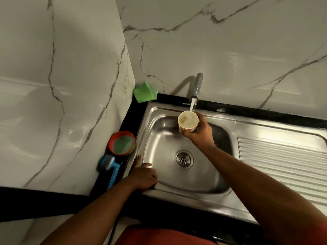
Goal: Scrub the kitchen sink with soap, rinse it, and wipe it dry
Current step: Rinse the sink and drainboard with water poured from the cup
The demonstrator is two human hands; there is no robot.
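Cup sits upright in the right hand, fingers wrapped round its side, mouth right under the tap spout. A thin stream of water runs in and the cup looks close to full. The sink basin lies below the cup, with the drain at 6 o'clock from it, well apart. Likely step is rinsing: tip the cup toward 6 or 7 o'clock and the water lands in the basin. The right hand is the one placed for this.

The left hand holds nothing and rests on the sink rim at the 7 o'clock corner, fingers loosely bent over the edge.

On the counter at 9 o'clock of the sink are the soap bowl and brush, nearer the left hand. The green cloth is at 11 o'clock, untouched, so drying is not yet begun.
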